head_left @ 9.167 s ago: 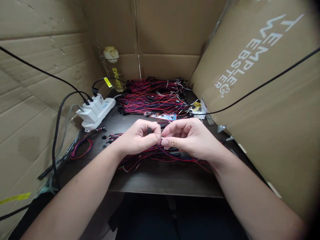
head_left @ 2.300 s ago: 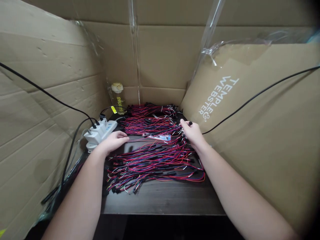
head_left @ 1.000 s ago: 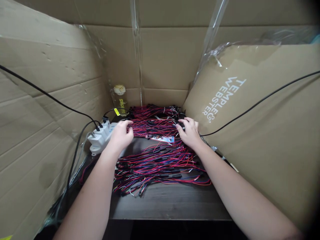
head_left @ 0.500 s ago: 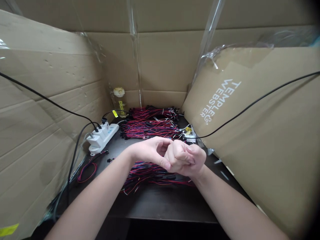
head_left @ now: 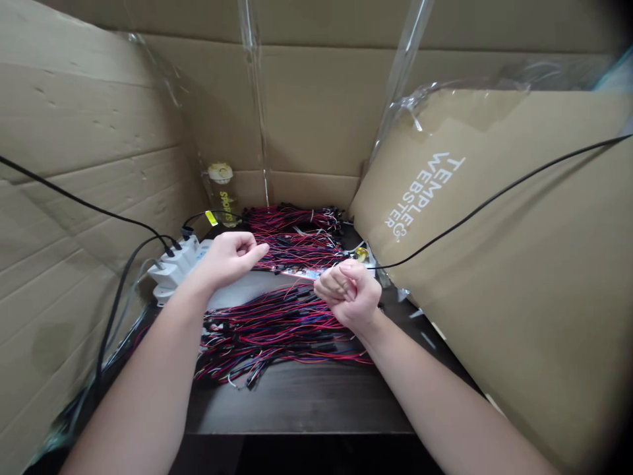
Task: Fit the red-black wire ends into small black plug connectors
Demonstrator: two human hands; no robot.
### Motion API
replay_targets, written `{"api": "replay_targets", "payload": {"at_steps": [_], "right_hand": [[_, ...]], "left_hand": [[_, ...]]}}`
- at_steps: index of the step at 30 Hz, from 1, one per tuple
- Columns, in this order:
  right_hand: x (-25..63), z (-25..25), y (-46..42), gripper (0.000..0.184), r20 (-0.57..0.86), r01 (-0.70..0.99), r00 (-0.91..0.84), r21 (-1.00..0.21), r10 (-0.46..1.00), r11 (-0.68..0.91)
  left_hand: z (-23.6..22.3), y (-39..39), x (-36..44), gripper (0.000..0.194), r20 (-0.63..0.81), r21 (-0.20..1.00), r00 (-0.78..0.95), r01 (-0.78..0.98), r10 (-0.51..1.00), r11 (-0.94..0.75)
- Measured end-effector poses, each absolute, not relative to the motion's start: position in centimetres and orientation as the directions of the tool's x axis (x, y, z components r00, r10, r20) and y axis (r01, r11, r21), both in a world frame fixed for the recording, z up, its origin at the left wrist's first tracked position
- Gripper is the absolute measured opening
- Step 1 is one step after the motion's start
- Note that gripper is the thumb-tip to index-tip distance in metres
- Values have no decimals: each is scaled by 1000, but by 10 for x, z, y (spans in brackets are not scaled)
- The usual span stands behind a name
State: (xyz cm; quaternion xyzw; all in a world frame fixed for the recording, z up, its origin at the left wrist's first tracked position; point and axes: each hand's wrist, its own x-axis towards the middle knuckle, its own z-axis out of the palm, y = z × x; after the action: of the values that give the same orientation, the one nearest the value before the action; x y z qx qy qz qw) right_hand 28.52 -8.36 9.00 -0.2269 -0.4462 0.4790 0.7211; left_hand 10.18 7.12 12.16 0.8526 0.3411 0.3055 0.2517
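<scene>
My left hand (head_left: 233, 256) is curled closed above the table, just right of the white power strip (head_left: 178, 267), its thumb pointing right. My right hand (head_left: 350, 290) is a loose fist with the curled fingers turned up, over the right ends of the wires. Nothing sticks out of either hand, and the two are apart. Below and between them lies a bundle of red, blue and black wires (head_left: 277, 323) with black connectors. Behind it, a second pile of red and black wires (head_left: 291, 247) spreads across the table. A shiny strip (head_left: 304, 272) shows at that pile's front edge.
Cardboard walls (head_left: 311, 112) enclose the table (head_left: 297, 402) at the back and both sides. A clear bottle with a yellow cap (head_left: 220, 175) stands in the back left corner. One black cable (head_left: 465, 224) crosses on the right. A yellow roundish item (head_left: 361, 254) lies near the right wall.
My hands, touching half a second ago, have come apart. The left moved left and up and its fingers curled in; the right moved slightly left. The view shifted a little, uncovering more front wires.
</scene>
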Motion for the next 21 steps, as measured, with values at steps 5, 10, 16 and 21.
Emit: {"api": "replay_targets", "payload": {"at_steps": [5,10,16,21], "right_hand": [[285,86,-82,57,453,-370,182,-791,873,488],[285,79,-85,61,514,-132,147,-837,845,531],[285,76,-89,60,549,196,73,-827,833,528],[282,75,-84,56,561,434,0,-745,828,505]], "left_hand": [[104,76,107,24,166,548,726,495,667,-675],[88,92,98,21,-193,559,749,614,634,-556],[93,106,63,42,-393,436,504,839,769,-327],[101,93,67,62,-535,414,512,852,672,-320]]}}
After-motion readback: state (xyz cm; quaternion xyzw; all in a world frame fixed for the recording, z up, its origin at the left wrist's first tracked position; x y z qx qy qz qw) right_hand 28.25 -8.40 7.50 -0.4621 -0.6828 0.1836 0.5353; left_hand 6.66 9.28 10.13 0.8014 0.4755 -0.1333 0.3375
